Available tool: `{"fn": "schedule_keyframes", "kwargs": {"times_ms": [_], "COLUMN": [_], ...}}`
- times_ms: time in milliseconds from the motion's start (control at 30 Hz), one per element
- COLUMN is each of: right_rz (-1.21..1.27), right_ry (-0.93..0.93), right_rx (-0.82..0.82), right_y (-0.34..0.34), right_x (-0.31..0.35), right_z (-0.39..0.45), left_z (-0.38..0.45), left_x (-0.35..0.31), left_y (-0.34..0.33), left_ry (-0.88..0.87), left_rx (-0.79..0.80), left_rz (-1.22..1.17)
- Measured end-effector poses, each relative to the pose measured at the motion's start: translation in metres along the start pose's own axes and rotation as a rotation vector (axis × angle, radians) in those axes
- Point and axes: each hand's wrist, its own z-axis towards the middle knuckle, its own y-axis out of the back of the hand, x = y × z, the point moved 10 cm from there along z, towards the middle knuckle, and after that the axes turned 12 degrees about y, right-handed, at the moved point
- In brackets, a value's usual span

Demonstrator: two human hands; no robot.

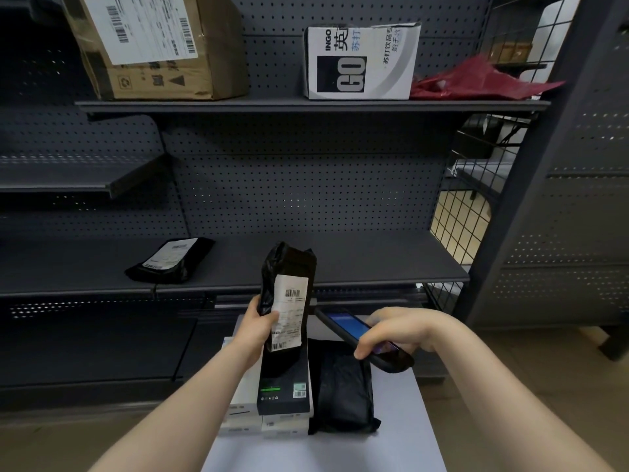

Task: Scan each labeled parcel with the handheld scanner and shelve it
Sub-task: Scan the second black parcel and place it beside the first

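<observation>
**Label up, scanner in: the black parcel faces its scan**

The left hand [260, 327] grips a black parcel [287, 294] by its lower half and stands it upright, white label [289, 310] turned toward the person so the barcodes show. That looks deliberate: the thumb sits on the label's edge but leaves the upper barcode bare.

Just beside it, the right hand [391, 332] wraps around the handheld scanner [362, 337], screen lit blue and its far end angled toward the parcel. The two are near but apart, which reads as lining up for the scan; whether it has registered, I cannot tell.

Below both hands, on a pale table [401, 420], wait a dark box [284, 391] stacked on white boxes [243, 410], and another black bag [342, 393] under the right hand.

Beyond the left hand, on the lower shelf [374, 264], one labelled black parcel [170, 260] already lies flat, so the held one probably goes there next. Higher up sit a brown carton [156, 46], a white carton [362, 61] and a red bag [476, 80].
</observation>
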Motion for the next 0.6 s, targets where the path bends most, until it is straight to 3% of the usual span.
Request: {"fn": "schedule_keyframes", "kwargs": {"times_ms": [367,600], "right_rz": [-0.017,0.114], "right_ry": [-0.001,-0.151], "right_rx": [0.016,-0.15], "right_y": [0.001,0.009], "right_x": [-0.005,-0.053], "right_z": [0.004,0.016], "left_z": [-0.003,-0.005], "left_x": [-0.004,0.003], "left_y": [-0.005,-0.008], "left_ry": [-0.02,0.017], "left_rx": [0.016,0.076], "left_rz": [-0.005,-0.091]}}
